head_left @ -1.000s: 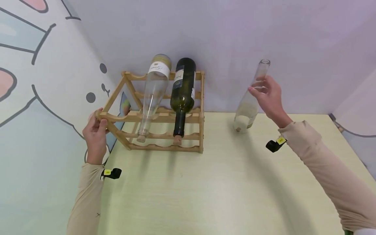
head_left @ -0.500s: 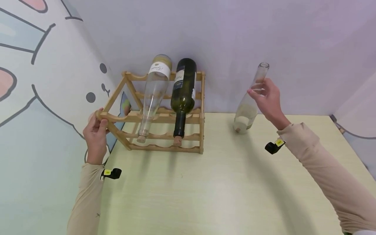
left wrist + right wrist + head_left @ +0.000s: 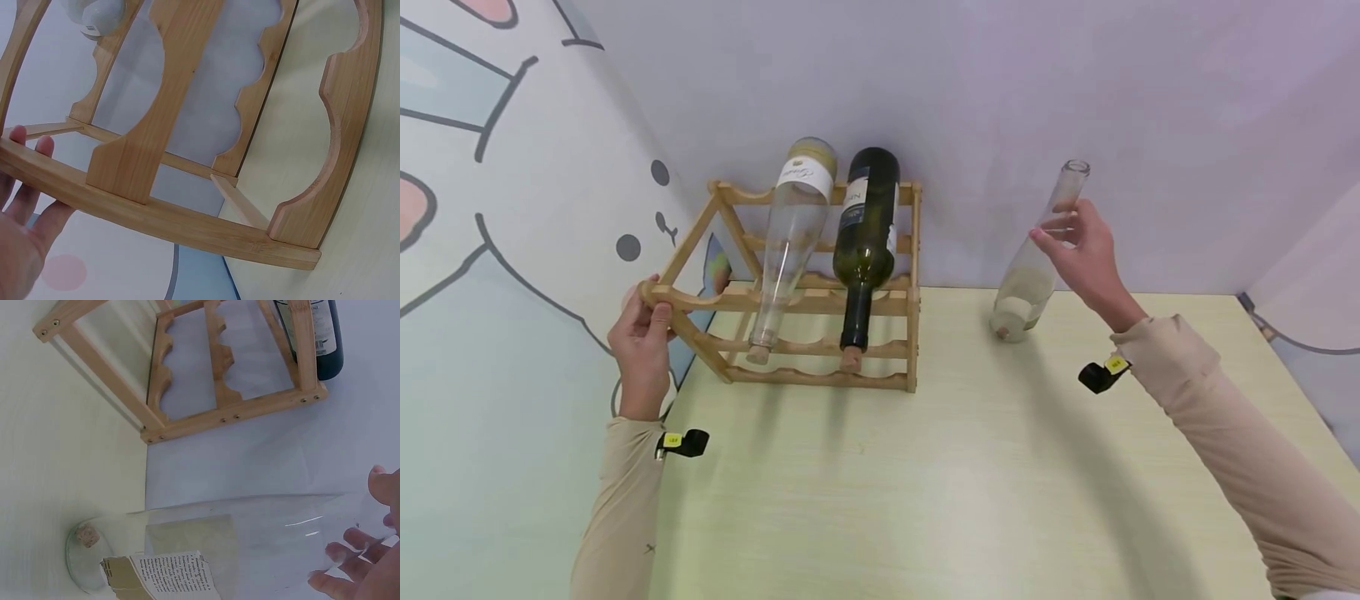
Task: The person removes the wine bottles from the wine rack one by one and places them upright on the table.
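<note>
At the rack's front left corner, my left hand (image 3: 642, 350) grips the wooden wine rack (image 3: 820, 379), its fingers also showing in the left wrist view. A clear bottle (image 3: 793, 225) with a white label and a dark green bottle (image 3: 867, 242) lie across the rack's top, corked necks toward me. To the right, my right hand (image 3: 1084, 254) holds a clear, uncorked bottle (image 3: 1028, 279) round its neck. That bottle leans, mouth up and to the right, with its base at the table. In the right wrist view a loose cork (image 3: 87, 535) lies inside its base, near a torn label (image 3: 169, 575).
The pale table (image 3: 940, 467) extends in front of the rack and bottle. A grey-white wall (image 3: 970, 125) stands close behind them. On the left is another wall (image 3: 497, 350) with cartoon drawings, close to my left hand and the rack.
My right hand and the clear bottle have come down very slightly over the last second. My left hand keeps its hold, and the rack and its two bottles stay put.
</note>
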Demonstrator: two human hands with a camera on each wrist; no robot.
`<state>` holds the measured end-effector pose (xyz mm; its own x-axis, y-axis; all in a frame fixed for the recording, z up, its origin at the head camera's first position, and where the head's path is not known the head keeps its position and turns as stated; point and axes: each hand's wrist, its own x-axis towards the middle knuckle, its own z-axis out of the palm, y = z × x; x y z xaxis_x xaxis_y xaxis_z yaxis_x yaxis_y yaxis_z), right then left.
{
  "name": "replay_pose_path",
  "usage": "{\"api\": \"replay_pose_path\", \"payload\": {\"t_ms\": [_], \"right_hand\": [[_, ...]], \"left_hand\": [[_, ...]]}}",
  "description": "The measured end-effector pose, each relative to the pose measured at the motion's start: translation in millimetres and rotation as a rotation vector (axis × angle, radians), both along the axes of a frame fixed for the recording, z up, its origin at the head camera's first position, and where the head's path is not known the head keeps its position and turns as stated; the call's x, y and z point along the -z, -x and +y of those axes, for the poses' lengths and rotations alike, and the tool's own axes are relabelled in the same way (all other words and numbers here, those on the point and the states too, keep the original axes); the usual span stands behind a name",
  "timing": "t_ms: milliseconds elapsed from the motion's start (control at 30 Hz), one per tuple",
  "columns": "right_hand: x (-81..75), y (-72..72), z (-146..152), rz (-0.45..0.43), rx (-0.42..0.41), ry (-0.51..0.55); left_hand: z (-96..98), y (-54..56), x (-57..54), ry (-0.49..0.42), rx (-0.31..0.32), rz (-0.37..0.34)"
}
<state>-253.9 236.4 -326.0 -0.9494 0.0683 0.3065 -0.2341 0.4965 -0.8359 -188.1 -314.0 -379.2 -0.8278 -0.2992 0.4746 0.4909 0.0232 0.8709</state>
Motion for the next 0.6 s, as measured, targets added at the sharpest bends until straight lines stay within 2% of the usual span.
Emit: {"api": "replay_pose_path", "payload": {"t_ms": [167, 367, 600], "right_hand": [[-1.8, -5.4, 3.2, -0.027, 0.016, -0.061], [-1.8, -9.7, 5.8, 0.02, 0.054, -0.032], [-6.8, -18.3, 9.3, 0.044, 0.088, -0.032]], "left_hand": [[-0.9, -1.1, -0.2, 0.006, 0.002, -0.008], [-2.2, -3.5, -2.3, 0.007, -0.001, -0.024], [-0.1, -6.4, -7.0, -0.056, -0.007, -0.103]]}}
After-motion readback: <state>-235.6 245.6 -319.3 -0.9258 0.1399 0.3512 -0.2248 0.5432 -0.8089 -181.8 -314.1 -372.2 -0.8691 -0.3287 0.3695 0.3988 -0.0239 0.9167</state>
